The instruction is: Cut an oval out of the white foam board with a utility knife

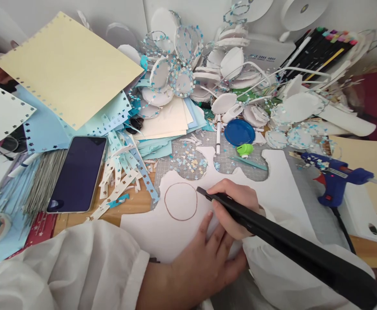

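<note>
A white board sheet [182, 234] with scalloped cut-outs along its far edge lies in front of me. A brown circle [181, 201] is drawn on its left part. My left hand [204, 258] presses flat on the sheet just below the circle, fingers spread. Above it, my right hand [235, 206] is closed around a long black pen-shaped tool [291, 241]. The tool's narrow, squared tip sits at the circle's right edge; whether it touches the sheet I cannot tell. Beneath the sheet is a grey cutting mat [194, 150].
Right: a blue glue gun [335, 178] with its cord. Left: a phone [78, 172], punched paper strips [120, 185] and a yellow sheet [72, 69]. Behind: white discs [157, 97] with star garlands, a blue lid [239, 132], a green cap [244, 150] and several markers [324, 51].
</note>
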Action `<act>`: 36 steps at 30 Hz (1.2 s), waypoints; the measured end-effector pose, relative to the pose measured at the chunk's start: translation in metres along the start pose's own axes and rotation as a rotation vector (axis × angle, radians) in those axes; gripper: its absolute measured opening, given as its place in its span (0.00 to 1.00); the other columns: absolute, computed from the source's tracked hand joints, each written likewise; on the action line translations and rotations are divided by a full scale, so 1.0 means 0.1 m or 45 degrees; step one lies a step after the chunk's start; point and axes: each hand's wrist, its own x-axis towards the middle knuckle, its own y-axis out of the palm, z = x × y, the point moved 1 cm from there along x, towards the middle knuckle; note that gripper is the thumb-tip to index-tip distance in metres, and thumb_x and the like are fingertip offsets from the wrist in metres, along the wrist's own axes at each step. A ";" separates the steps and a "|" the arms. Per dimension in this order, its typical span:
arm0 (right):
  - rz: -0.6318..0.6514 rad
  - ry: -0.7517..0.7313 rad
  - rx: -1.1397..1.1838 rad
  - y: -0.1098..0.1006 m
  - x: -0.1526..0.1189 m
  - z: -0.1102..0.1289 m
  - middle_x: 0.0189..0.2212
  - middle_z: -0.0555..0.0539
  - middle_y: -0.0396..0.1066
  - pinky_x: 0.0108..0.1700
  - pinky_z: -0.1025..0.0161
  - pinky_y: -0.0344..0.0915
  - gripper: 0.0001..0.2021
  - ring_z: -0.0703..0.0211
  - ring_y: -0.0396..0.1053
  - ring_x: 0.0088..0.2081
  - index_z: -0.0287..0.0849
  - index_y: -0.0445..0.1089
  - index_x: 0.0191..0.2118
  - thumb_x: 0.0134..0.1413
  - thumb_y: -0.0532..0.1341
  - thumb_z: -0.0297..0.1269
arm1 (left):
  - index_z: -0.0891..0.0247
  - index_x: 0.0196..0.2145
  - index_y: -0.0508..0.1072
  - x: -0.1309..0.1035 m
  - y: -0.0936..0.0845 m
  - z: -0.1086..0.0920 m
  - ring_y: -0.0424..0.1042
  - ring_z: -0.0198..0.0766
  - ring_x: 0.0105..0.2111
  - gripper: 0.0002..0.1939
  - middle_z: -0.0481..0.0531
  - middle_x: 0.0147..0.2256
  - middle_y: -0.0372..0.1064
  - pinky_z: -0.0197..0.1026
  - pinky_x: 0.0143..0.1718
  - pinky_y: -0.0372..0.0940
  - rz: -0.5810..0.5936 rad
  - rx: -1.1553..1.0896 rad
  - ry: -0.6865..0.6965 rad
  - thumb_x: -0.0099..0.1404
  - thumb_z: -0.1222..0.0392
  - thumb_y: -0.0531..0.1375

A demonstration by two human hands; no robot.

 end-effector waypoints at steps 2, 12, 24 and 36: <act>0.008 0.003 -0.004 0.01 0.01 -0.01 0.16 0.56 0.59 0.19 0.64 0.57 0.10 0.66 0.57 0.16 0.47 0.63 0.35 0.48 0.55 0.25 | 0.59 0.59 0.60 0.00 0.00 0.00 0.69 0.48 0.49 0.20 0.61 0.53 0.67 0.58 0.52 0.57 0.010 -0.004 0.008 0.71 0.58 0.46; 0.003 0.092 -0.012 0.02 -0.04 -0.02 0.17 0.55 0.60 0.19 0.63 0.57 0.09 0.65 0.57 0.17 0.47 0.63 0.36 0.49 0.55 0.26 | 0.59 0.59 0.60 0.00 -0.01 0.00 0.68 0.48 0.50 0.20 0.59 0.53 0.68 0.57 0.51 0.58 0.008 -0.024 0.004 0.72 0.60 0.45; 0.005 0.048 0.017 0.04 -0.03 -0.02 0.16 0.56 0.57 0.18 0.65 0.55 0.09 0.66 0.54 0.15 0.46 0.63 0.35 0.48 0.55 0.26 | 0.59 0.59 0.60 0.00 -0.03 0.01 0.68 0.50 0.51 0.20 0.60 0.53 0.67 0.59 0.52 0.56 0.031 -0.014 0.011 0.71 0.58 0.46; 0.083 0.070 -0.019 0.07 0.00 0.03 0.16 0.58 0.50 0.20 0.65 0.52 0.09 0.67 0.49 0.16 0.46 0.58 0.33 0.46 0.54 0.25 | 0.59 0.57 0.63 -0.02 0.04 -0.04 0.69 0.53 0.48 0.19 0.59 0.48 0.71 0.63 0.54 0.53 -0.031 0.015 -0.010 0.69 0.58 0.49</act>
